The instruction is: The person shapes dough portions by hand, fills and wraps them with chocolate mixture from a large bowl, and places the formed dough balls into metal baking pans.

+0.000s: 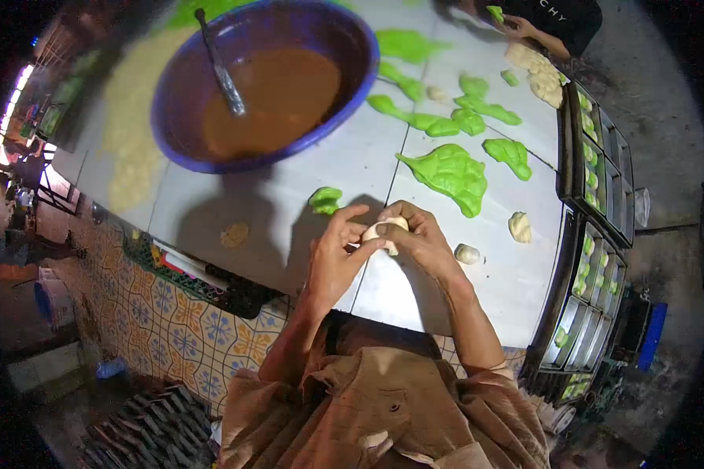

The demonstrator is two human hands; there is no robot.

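Note:
Over the near edge of the tiled table, both hands meet at a small piece of cream dough. My right hand grips it, with thumb and fingers pressed around it. From the other side, my left hand pinches its edge between thumb and fingers. Just beyond my left hand lies a small lump of green dough. To the right of my right hand are a pale dough lump and a cream dough lump. A larger mass of green dough spreads out farther back.
A purple basin of brown filling stands at the back left, a long-handled utensil leaning in it. Metal trays with green and cream dough pieces line the right edge. Another person's hand holds green dough at the far right.

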